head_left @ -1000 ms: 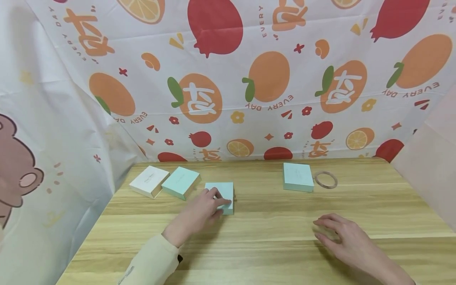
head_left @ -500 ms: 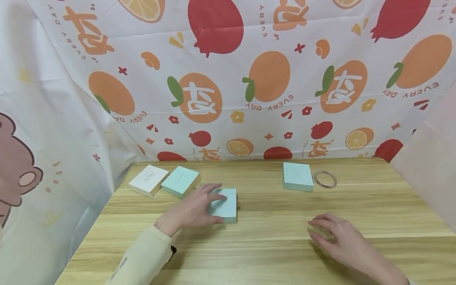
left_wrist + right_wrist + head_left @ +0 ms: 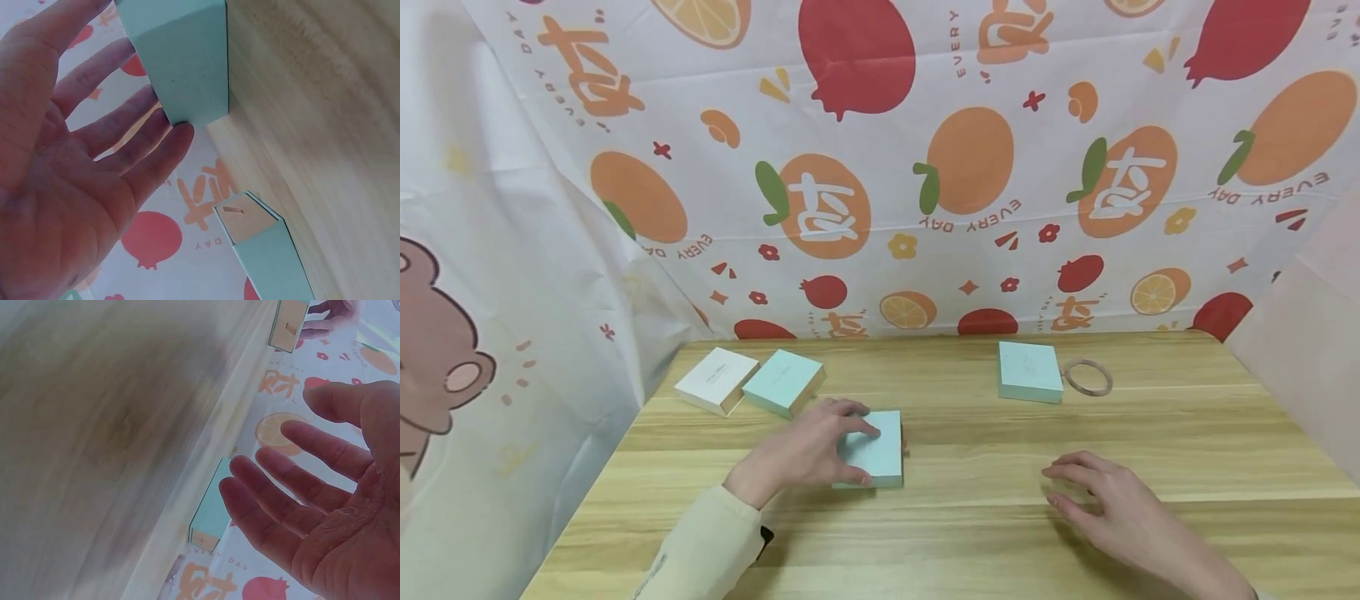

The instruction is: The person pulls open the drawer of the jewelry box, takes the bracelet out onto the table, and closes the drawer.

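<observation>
A mint-green drawer-style box (image 3: 883, 452) with a small tab on its right side lies left of the table's middle. My left hand (image 3: 808, 450) holds it from the left, thumb at the front edge and fingers over the top and far edge. In the left wrist view, fingertips meet the side of the same box (image 3: 187, 69). My right hand (image 3: 1108, 504) hovers over the right part of the table, fingers loosely bent, nothing in them. Beyond it are a second mint-green box (image 3: 1028, 371) and a round brownish bangle (image 3: 1088, 378).
At the back left of the wooden table (image 3: 962, 533), a white box (image 3: 718, 379) stands beside another mint-green box (image 3: 784, 382). A fruit-printed cloth (image 3: 895, 183) hangs behind the table's far edge.
My left hand has drawn the mint-green box toward me and slightly right, its thumb and fingers now spread wider around it. My right hand has drifted slightly left.
</observation>
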{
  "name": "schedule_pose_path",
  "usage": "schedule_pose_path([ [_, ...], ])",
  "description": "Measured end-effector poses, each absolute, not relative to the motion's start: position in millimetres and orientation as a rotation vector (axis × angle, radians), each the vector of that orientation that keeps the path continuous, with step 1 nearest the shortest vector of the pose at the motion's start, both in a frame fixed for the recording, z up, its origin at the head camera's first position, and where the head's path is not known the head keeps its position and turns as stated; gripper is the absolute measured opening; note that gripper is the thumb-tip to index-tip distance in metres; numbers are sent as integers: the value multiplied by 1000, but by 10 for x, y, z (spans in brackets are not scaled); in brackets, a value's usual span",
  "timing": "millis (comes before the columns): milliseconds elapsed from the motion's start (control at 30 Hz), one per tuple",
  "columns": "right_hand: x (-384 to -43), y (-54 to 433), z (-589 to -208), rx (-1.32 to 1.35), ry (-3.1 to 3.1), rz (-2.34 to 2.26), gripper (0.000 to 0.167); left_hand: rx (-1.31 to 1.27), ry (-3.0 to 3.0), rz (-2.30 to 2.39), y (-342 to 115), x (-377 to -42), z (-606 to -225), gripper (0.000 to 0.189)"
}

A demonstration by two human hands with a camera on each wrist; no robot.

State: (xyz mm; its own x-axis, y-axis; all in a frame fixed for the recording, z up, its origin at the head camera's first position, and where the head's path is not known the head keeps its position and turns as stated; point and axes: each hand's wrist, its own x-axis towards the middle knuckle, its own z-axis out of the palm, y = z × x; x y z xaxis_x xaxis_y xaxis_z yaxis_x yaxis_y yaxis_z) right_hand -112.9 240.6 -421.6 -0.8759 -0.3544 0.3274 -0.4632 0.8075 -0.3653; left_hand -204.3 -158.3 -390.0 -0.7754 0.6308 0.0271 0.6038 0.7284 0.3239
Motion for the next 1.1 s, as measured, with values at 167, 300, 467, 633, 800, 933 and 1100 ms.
schedule_pose_path([
  [167,-1117,2360,-4225,647,-2742,667,25,1013,2836,504,-1571,-1963,-3897,53],
  [300,-1123,2331,-4242,692,-2704,685,25,1029,2845,499,-1565,-1904,-3897,54],
  [467,-1145,2280,-4264,744,-2662,715,26,1050,2845,505,-1569,-1837,-3914,54],
  [633,-1192,2181,-4291,812,-2645,803,23,1055,2856,494,-1571,-1791,-3925,54],
  [800,-1261,1994,-4303,888,-2653,1055,18,1030,2850,499,-1567,-1760,-3924,54],
  [933,-1334,1775,-4300,822,-2731,1236,16,1028,2851,501,-1570,-1755,-3933,54],
  [1100,-1441,1510,-4299,688,-2834,1379,18,1028,2853,494,-1568,-1759,-3934,54],
])
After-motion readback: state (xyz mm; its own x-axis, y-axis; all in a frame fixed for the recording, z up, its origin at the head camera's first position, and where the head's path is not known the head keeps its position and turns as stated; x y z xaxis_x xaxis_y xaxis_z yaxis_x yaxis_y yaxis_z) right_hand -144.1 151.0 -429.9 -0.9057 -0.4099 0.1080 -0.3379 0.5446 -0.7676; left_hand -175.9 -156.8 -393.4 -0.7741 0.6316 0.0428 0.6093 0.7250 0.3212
